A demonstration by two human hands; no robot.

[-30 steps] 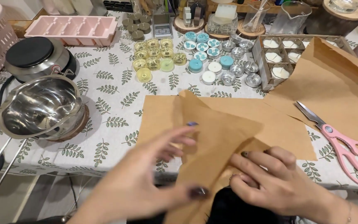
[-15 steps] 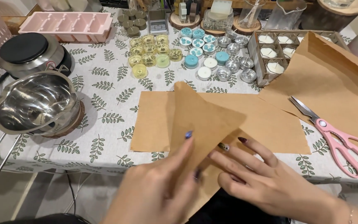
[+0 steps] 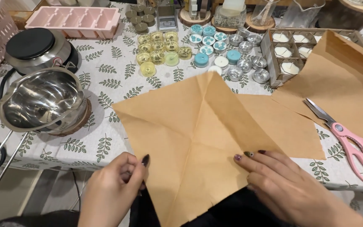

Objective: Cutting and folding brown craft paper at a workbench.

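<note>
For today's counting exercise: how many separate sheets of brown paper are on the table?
3: a creased sheet in front, a flat sheet partly beneath it, a large sheet right, by the scissors. Others may hide underneath.

folded brown paper (image 3: 198, 130) now opened flat, left hand (image 3: 114, 191) pinching its edge
</note>
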